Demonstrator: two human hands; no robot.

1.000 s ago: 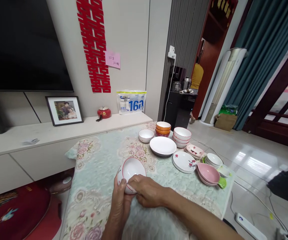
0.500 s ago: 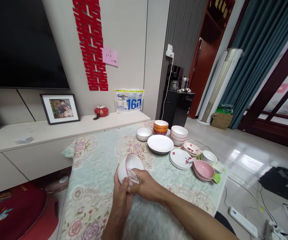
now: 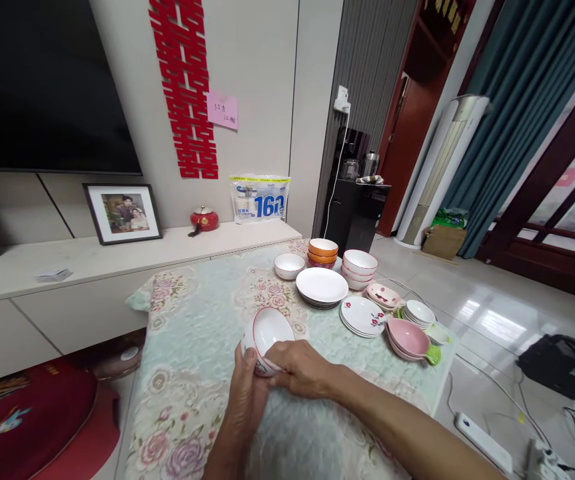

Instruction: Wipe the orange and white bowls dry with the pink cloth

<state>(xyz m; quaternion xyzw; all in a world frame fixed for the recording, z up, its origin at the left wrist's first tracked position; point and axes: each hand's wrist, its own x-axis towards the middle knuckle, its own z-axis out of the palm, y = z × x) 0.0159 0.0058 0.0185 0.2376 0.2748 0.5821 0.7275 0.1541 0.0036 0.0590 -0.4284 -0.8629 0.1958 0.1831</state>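
Observation:
A white bowl with a red rim (image 3: 270,328) is held tilted above the cloth-covered table, its mouth turned up and to the right. My left hand (image 3: 247,377) cups it from the left and below, thumb pressed on the outer wall. My right hand (image 3: 300,367) is closed over the bowl's near right rim, fingers reaching inside. The thin white tissue seen in it half a second ago is now mostly hidden under the fingers. Beyond the bowl stand a stack of white plates (image 3: 322,285) and a single small bowl (image 3: 289,265).
Orange bowls (image 3: 323,248), red-rimmed bowls (image 3: 360,262), flowered plates (image 3: 362,316) and pink handled bowls (image 3: 408,337) stand stacked at the table's right. A cabinet behind bears a framed photo (image 3: 123,212), a red pot (image 3: 204,219) and a plastic pack (image 3: 260,200). A power strip (image 3: 484,443) lies on the floor.
My right hand has slid along the rim, covering the tissue that showed before. The bowl has shifted slightly right and its mouth faces more toward me. The stacks have stayed put.

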